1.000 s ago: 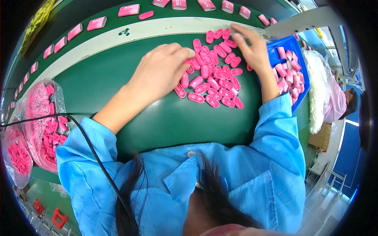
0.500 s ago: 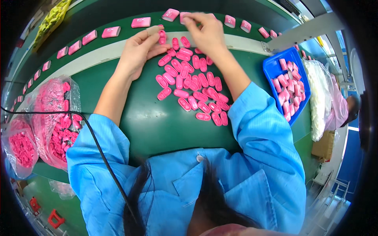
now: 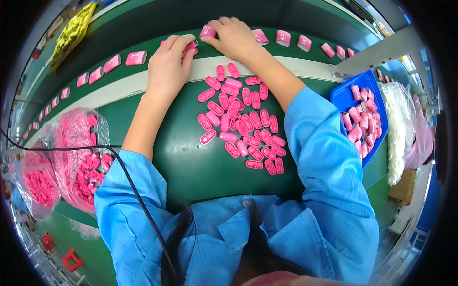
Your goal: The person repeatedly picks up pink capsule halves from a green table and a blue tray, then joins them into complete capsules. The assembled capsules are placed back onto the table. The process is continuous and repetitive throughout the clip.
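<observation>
Fingers (image 3: 225, 20) of the right hand (image 3: 236, 43) are pinching a glossy pink, flattened-oval shell (image 3: 207, 31), with the gap between them closed to its width; whether the shell is resting or lifted, I cannot tell. Those of the left hand (image 3: 167, 70) are curling narrowly around a small glossy pink piece (image 3: 192, 46), mostly hidden by the hand.

Nearest the body, blue cloth sleeves (image 3: 327, 138) are covering the upper arms, and a thin black cable (image 3: 67, 149) is running in from the left. Beyond them, the smooth green table (image 3: 171, 143) is carrying a loose spread of pink, oblong, round-ended caps (image 3: 224, 101), some showing hollow, ridged faces and others smooth backs. On the left, a large clear plastic bag (image 3: 71, 126) of pink parts is lying beside a smaller one. On the right, a blue plastic tray (image 3: 344, 94) is holding many pink shells in a jumble.

Farther off, a pale, flat rail (image 3: 129, 86) is edging the table, and past it a green strip (image 3: 151, 47) is bearing a spaced row of pink shells (image 3: 136, 58).

The step in hand seems to be bringing the small piece and the shell together just past the rail. Probably the next move is calling for a steady grip on the shell and careful lining-up of the piece with it.
</observation>
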Action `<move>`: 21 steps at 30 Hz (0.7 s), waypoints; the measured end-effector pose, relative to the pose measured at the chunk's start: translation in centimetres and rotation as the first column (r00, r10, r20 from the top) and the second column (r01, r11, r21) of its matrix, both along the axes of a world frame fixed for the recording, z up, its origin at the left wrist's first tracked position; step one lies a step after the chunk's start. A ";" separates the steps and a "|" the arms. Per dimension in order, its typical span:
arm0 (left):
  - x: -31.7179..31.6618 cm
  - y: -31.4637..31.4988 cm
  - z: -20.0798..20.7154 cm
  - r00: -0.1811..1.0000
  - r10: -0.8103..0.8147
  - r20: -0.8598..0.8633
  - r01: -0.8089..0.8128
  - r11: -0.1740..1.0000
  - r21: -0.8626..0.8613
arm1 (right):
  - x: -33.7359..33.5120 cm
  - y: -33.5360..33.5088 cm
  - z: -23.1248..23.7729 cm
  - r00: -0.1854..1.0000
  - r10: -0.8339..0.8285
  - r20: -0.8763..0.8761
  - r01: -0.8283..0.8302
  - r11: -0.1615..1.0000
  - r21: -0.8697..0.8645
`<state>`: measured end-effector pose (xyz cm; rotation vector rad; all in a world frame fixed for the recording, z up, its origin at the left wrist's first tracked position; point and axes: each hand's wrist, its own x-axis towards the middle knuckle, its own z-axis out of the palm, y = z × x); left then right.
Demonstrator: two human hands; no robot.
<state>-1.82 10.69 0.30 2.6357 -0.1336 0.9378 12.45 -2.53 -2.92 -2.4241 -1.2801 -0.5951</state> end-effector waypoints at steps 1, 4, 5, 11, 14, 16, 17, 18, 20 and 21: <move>0.5 -0.1 0.1 0.998 0.013 -0.058 -0.012 1.000 0.021 | 0.2 0.1 0.0 1.000 0.004 -0.025 -0.004 1.000 0.004; 1.3 0.1 -0.6 0.971 0.073 -0.229 -0.034 0.985 0.169 | 0.6 -1.6 0.6 0.998 0.034 0.044 -0.036 0.998 0.052; 1.5 0.3 -0.6 0.971 0.046 -0.233 -0.002 0.982 0.187 | 0.9 -2.8 1.2 0.997 0.001 0.071 -0.005 0.998 0.056; 1.9 0.1 -0.7 0.986 -0.036 -0.162 0.059 0.988 0.143 | 1.4 -7.7 -0.5 0.977 -0.211 0.011 0.211 0.977 0.028; 1.8 -1.1 0.0 0.987 -0.119 -0.105 0.112 0.991 -0.070 | 2.2 -7.9 -0.6 0.990 -0.137 -0.026 0.138 0.986 0.088; 1.3 -2.5 0.9 0.977 -0.187 -0.102 0.149 0.942 -0.300 | 2.5 -8.3 0.3 0.988 -0.129 -0.082 0.135 0.988 0.069; 1.5 -3.3 0.9 0.969 -0.229 -0.097 0.179 0.913 -0.367 | 2.5 -8.6 0.7 0.986 -0.126 -0.110 0.133 0.989 0.060; 1.6 -4.4 0.7 0.963 -0.264 -0.052 0.223 0.891 -0.395 | 2.4 -9.3 1.0 0.990 -0.122 -0.072 0.128 0.988 0.090; 1.5 -5.2 -0.4 0.966 -0.259 -0.011 0.233 0.888 -0.395 | 1.7 -10.7 2.2 0.996 -0.090 0.002 0.088 0.986 0.144; 2.2 -5.6 -2.4 0.957 -0.291 0.015 0.248 0.788 -0.564 | 1.0 -12.3 2.9 0.996 -0.071 0.049 0.061 0.983 0.174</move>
